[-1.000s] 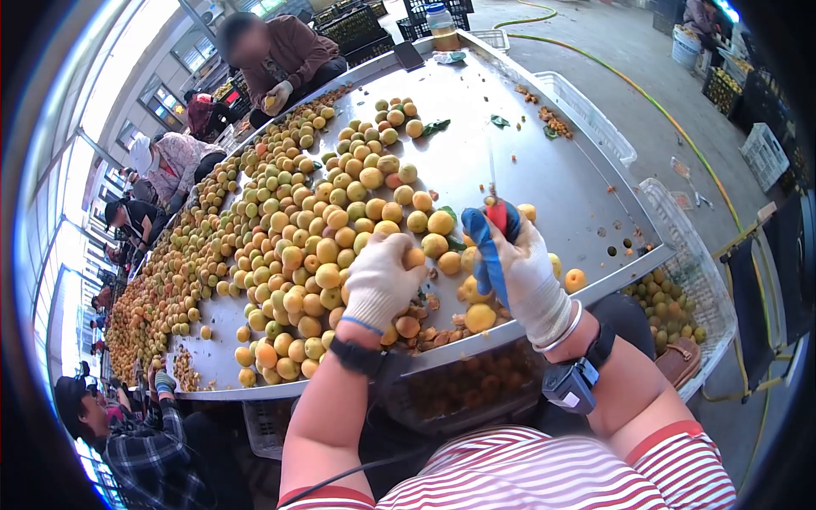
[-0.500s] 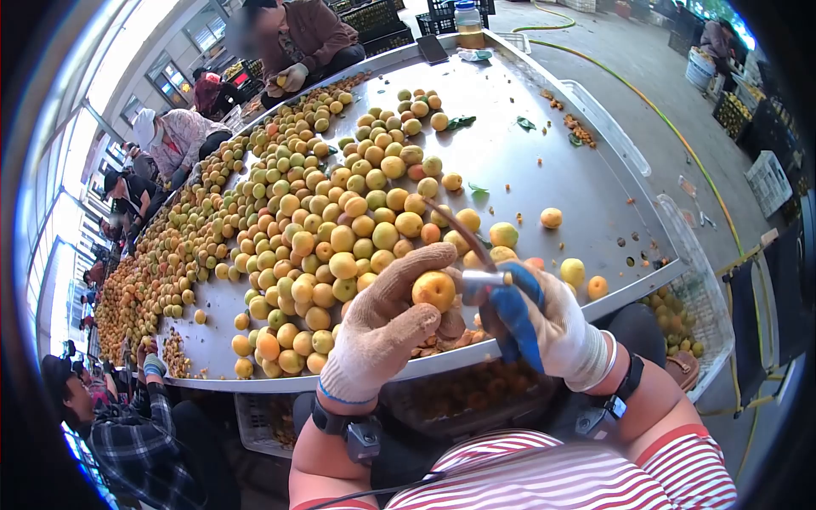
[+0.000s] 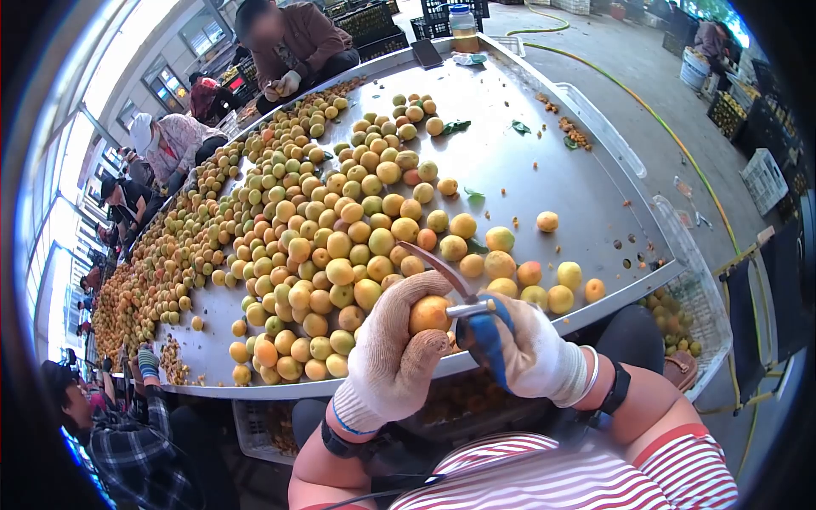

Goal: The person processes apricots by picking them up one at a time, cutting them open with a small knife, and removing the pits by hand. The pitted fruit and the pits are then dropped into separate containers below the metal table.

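Note:
In the head view, my left hand (image 3: pixel 398 344), in a stained knit glove, is closed around an orange-yellow apricot (image 3: pixel 429 314). My gloved right hand (image 3: pixel 531 348) grips a blue-handled tool (image 3: pixel 482 340) with a long, curved, brownish blade pointing up and left and a short metal tube at its head. The tube's end is right at the apricot's right side. Both hands are above the front edge of a metal table (image 3: pixel 544 280), where a large heap of apricots (image 3: pixel 331 246) spreads away to the left.
Beneath the table edge are crates of fruit, one (image 3: pixel 714 331) to the right. A phone (image 3: pixel 427 54) and a jar (image 3: pixel 463 30) stand at the far end. Several people work along the far side; another person (image 3: pixel 140 433) sits at left. A hose (image 3: pixel 654 110) crosses the floor.
The tool has turned and moved left, bringing its tube against the apricot. My left hand has shifted slightly down. The person across the table has lowered their hands a little.

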Available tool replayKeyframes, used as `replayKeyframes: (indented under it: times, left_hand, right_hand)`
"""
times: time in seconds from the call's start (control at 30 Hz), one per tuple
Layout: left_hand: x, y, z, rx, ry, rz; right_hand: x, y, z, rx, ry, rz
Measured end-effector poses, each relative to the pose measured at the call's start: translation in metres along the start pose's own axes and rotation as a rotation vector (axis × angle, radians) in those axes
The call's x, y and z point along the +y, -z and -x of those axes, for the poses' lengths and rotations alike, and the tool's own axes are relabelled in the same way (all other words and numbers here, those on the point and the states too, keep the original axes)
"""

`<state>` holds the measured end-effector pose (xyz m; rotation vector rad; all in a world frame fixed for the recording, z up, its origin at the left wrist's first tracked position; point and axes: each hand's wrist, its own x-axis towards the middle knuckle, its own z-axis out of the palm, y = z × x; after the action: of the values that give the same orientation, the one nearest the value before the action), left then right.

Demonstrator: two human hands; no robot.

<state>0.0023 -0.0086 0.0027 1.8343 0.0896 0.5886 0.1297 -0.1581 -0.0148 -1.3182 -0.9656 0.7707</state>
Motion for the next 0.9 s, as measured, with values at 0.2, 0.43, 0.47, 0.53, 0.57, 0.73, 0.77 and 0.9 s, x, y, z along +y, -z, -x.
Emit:
replayKeyframes:
  times: [0.2,0.43,0.47,0.53,0.57,0.73,0.77,0.9]
  left_hand:
    - [-0.006,-0.010,0.000,0.021,-0.128,-0.246]
    - [-0.004,-0.015,0.003,0.097,0.098,-0.046]
    - [-0.001,-0.017,0.004,0.130,0.237,0.178]
    - [0.001,-0.015,-0.003,0.079,0.264,0.284]
    - [0.001,-0.020,-0.004,0.125,0.322,0.404]
    - [0.000,-0.005,-0.008,0.081,0.214,0.641]
    - [0.003,-0.004,-0.009,0.122,0.208,0.598]
    - [-0.004,-0.001,-0.008,0.146,0.053,0.526]
  right_hand:
    - [0.018,-0.024,0.000,0.144,0.151,0.028]
    - [-0.006,0.001,-0.005,-0.193,-0.627,-0.785]
    - [0.006,0.012,-0.007,-0.382,-0.655,-1.111]
    - [-0.002,0.018,0.001,-0.519,-0.512,-1.191]
    - [-0.004,0.019,0.002,-0.526,-0.516,-1.190]
    - [-0.013,0.020,-0.001,0.002,-0.083,-0.388]
    - [-0.007,0.016,0.001,0.030,-0.053,-0.373]
    - [-0.005,0.008,0.001,-0.048,0.073,-0.002]
